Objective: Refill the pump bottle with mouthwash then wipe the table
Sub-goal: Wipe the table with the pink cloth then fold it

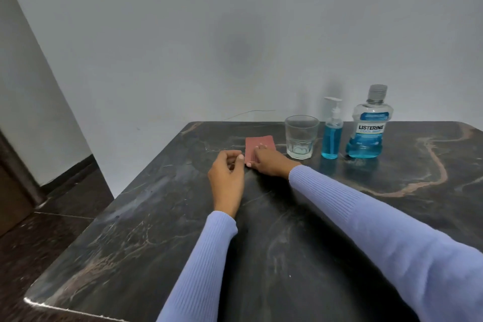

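A folded reddish-brown cloth (258,144) lies flat on the dark marble table (287,230), towards the back. My right hand (269,162) rests on the cloth's near edge, fingers spread flat over it. My left hand (226,178) hovers just left of the cloth, fingers loosely curled, holding nothing that I can see. At the back right stand a small pump bottle (332,129) nearly full of blue liquid, pump head on, and a capped Listerine mouthwash bottle (369,123) about a third full.
An empty clear glass tumbler (301,137) stands between the cloth and the pump bottle. A white wall rises right behind the table. The table's left edge drops to a dark tiled floor (52,217).
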A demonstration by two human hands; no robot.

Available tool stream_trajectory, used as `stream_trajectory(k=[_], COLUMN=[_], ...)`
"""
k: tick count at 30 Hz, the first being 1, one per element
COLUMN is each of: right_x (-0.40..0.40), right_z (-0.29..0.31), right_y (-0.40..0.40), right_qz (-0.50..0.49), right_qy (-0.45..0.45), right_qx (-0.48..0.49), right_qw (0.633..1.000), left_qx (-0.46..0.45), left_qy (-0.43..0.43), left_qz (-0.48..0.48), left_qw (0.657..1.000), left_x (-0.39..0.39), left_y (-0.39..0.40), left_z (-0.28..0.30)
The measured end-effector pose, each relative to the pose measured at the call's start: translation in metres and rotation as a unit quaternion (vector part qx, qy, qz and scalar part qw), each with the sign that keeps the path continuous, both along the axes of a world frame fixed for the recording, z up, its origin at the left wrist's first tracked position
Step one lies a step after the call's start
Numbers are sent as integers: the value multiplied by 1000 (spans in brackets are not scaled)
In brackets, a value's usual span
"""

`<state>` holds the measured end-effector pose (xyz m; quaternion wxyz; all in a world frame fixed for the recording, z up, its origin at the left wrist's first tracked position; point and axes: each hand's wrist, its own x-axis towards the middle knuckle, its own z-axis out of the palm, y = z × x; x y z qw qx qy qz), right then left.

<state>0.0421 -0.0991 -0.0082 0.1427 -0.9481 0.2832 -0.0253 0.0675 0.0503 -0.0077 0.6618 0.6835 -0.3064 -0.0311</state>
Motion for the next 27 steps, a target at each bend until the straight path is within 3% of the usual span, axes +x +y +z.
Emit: stream_trajectory(k=[3, 8, 11, 13, 16, 18, 19, 21, 27], right_x=[8, 9, 4, -1, -20, -42, -56, -88, -185], right_z=[-11, -13, -1, 12, 38, 55, 63, 74, 92], right_y=[-5, -10, -17, -20, -22, -21, -19, -8, 13], right_qz=[-21, -67, -101, -137, -161, -151, -143, -118, -52], right_qy=[-8, -95, -201, -305, -388, -410, -413, -403, -373], right_qx=[-7, -19, 111, 277, 523, 622, 645, 661, 655], right_qw=[1000, 993, 968, 901, 741, 650, 627, 622, 655], left_qx=[1, -9, -4, -1, 1, 1, 1, 5, 30], left_qy=[1, -2, -6, -9, -19, -25, -28, -35, -43], left_qz=[-4, -3, -8, -16, -20, -16, -14, -12, -4], left_qw=[1000, 1000, 1000, 1000, 1000, 1000, 1000, 999, 999], left_x=[1, 3, 2, 0, -1, 1, 0, -1, -6], left_y=[-3, -5, -5, -6, -5, -5, -5, -4, 3], left_z=[-4, -6, -10, -12, -11, -10, -10, -9, 1])
